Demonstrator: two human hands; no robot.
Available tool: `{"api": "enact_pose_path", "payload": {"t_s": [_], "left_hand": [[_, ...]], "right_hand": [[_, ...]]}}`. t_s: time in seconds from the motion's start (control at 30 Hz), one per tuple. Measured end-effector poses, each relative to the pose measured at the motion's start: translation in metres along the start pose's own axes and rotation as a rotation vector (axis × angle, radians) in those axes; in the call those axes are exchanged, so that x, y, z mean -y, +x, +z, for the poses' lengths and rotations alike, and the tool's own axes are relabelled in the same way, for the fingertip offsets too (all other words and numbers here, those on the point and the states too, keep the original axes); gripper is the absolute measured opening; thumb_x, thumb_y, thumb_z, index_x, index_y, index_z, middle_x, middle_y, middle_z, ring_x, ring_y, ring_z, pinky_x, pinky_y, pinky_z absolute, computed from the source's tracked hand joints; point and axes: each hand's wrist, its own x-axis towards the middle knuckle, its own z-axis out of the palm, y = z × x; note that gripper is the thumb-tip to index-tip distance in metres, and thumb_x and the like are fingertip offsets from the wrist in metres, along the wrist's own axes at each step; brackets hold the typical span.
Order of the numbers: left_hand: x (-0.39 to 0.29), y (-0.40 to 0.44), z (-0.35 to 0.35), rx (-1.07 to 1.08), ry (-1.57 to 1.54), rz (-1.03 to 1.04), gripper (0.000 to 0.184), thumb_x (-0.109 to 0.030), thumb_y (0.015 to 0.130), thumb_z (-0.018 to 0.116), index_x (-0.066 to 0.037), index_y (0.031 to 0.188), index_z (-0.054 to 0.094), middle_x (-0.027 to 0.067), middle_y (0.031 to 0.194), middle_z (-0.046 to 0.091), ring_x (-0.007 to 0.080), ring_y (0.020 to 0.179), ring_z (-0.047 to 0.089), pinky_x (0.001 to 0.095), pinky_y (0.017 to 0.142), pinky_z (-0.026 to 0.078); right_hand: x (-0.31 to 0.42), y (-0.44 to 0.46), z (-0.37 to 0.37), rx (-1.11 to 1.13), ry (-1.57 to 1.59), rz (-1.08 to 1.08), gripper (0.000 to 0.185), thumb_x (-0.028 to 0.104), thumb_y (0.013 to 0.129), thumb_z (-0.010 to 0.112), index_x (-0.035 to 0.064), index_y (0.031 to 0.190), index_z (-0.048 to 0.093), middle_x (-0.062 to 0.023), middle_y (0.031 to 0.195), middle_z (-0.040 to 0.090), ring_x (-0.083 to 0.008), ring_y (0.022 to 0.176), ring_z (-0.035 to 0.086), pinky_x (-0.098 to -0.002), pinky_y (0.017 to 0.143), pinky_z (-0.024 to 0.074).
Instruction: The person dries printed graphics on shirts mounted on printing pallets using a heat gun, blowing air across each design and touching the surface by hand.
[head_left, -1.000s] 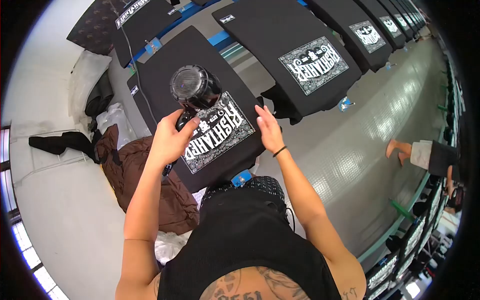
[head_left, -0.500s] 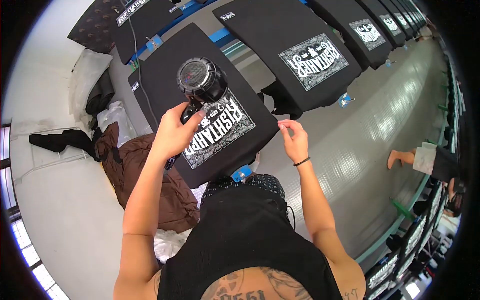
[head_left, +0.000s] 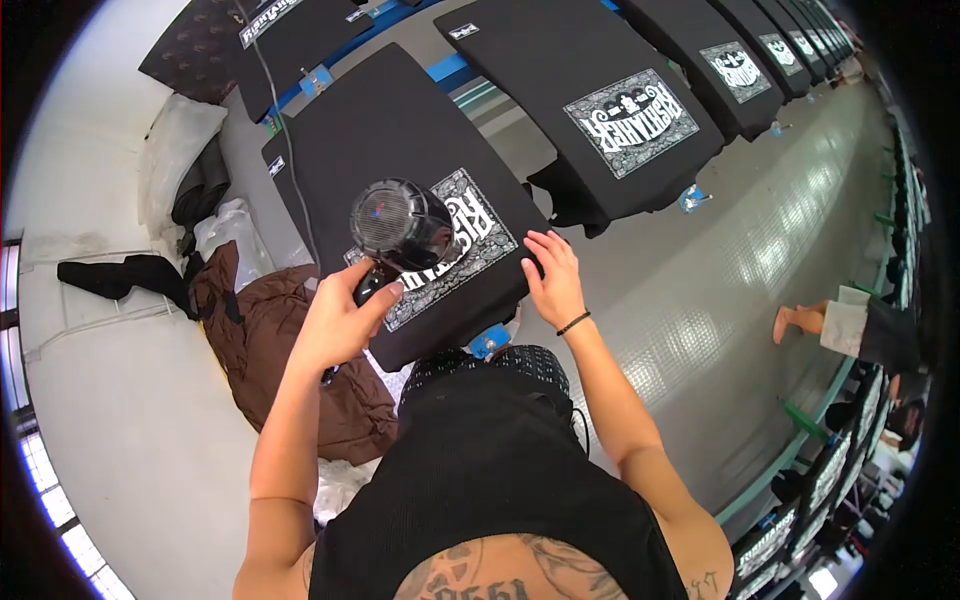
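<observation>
"Black plastic, glossy and round, with a mesh end — is that the dryer point(head_left: 402, 225) you're holding?"

"Yes, your left hand point(head_left: 345, 315) has its fingers wrapped round the handle, above the patterned white print point(head_left: 472, 235) on the smooth, matte shirt point(head_left: 390, 110)."

"And your right hand point(head_left: 554, 284)?"

"Fingers slightly spread at the shirt's edge."

"What's in your way?"

"The dryer hides part of the print. Beside you — a thin cord point(head_left: 288, 145) along the shirt's left side, a crinkled brown jacket point(head_left: 280, 360), and a blue fitting point(head_left: 490, 342) near your waist."

Brought the dryer point(head_left: 400, 222) lower in the view, now hiding more lettering point(head_left: 473, 224). Shifted the right grip point(head_left: 556, 284) leftward, near the shirt's point(head_left: 392, 115) edge.
</observation>
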Motion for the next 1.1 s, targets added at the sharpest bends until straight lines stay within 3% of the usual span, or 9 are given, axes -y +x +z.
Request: {"api": "enact_pose_path", "payload": {"t_s": [0.1, 0.23, 0.37, 0.53, 0.8, 0.9, 1.1], "left_hand": [[0.018, -0.007, -0.013, -0.026, -0.17, -0.03, 0.023, -0.022, 0.093, 0.066, 0.0, 0.091, 0.061, -0.0014, 0.055, 0.05, 0.0064, 0.044, 0.047, 0.0253, 0.04, 0.038], [0.042, -0.017, -0.038, -0.005, -0.149, -0.003, 0.022, -0.02, 0.093, 0.066, 0.0, 0.089, 0.06, -0.0021, 0.055, 0.05, 0.0061, 0.045, 0.047, 0.0244, 0.041, 0.037], [0.069, -0.042, -0.07, -0.007, -0.147, -0.112, 0.02, -0.018, 0.092, 0.067, -0.001, 0.087, 0.06, -0.0017, 0.057, 0.052, 0.0055, 0.046, 0.048, 0.0239, 0.041, 0.037], [0.089, -0.042, -0.1, -0.097, -0.179, -0.08, 0.017, -0.016, 0.092, 0.065, 0.0, 0.091, 0.061, -0.0013, 0.059, 0.052, 0.0057, 0.048, 0.047, 0.0239, 0.042, 0.038], [0.075, -0.013, -0.099, -0.052, -0.216, -0.034, 0.019, -0.018, 0.094, 0.064, 0.0, 0.093, 0.06, -0.0014, 0.06, 0.051, 0.006, 0.048, 0.046, 0.0244, 0.042, 0.038], [0.063, 0.001, -0.086, -0.019, -0.201, -0.019, 0.025, -0.02, 0.095, 0.062, 0.001, 0.108, 0.062, -0.0002, 0.066, 0.052, 0.0074, 0.05, 0.047, 0.0245, 0.043, 0.038], [0.029, 0.03, -0.058, 0.018, -0.079, 0.044, 0.021, -0.022, 0.095, 0.063, -0.001, 0.099, 0.06, -0.0007, 0.065, 0.052, 0.007, 0.051, 0.048, 0.0246, 0.043, 0.038]], "right_hand": [[0.011, 0.005, 0.018, 0.034, -0.016, -0.022, 0.034, 0.017, 0.092, 0.061, 0.005, 0.124, 0.062, -0.0083, 0.137, 0.055, -0.0357, 0.135, 0.041, -0.0474, 0.111, 0.0325], [0.019, 0.01, 0.036, 0.025, -0.044, -0.079, 0.035, 0.018, 0.094, 0.059, 0.004, 0.126, 0.06, -0.01, 0.138, 0.053, -0.0383, 0.138, 0.037, -0.051, 0.113, 0.0281], [0.02, 0.007, 0.045, 0.003, -0.125, -0.032, 0.039, 0.02, 0.097, 0.055, 0.004, 0.132, 0.056, -0.0113, 0.146, 0.047, -0.0407, 0.141, 0.031, -0.0538, 0.115, 0.0234], [0.019, 0.0, 0.056, 0.039, -0.18, 0.033, 0.043, 0.02, 0.099, 0.053, 0.0045, 0.139, 0.051, -0.0098, 0.151, 0.043, -0.0387, 0.145, 0.028, -0.0514, 0.118, 0.0202], [0.026, 0.002, 0.066, 0.021, -0.182, 0.036, 0.042, 0.02, 0.099, 0.052, 0.003, 0.137, 0.051, -0.0116, 0.149, 0.045, -0.0395, 0.144, 0.03, -0.0519, 0.118, 0.0195], [0.027, 0.003, 0.068, 0.03, -0.187, 0.022, 0.042, 0.02, 0.098, 0.052, 0.0018, 0.136, 0.052, -0.0126, 0.148, 0.045, -0.0403, 0.143, 0.03, -0.0522, 0.118, 0.0193], [0.029, 0.004, 0.068, 0.046, -0.167, -0.051, 0.042, 0.021, 0.097, 0.053, -0.001, 0.133, 0.053, -0.0145, 0.148, 0.045, -0.043, 0.143, 0.03, -0.0539, 0.117, 0.0212]]}}
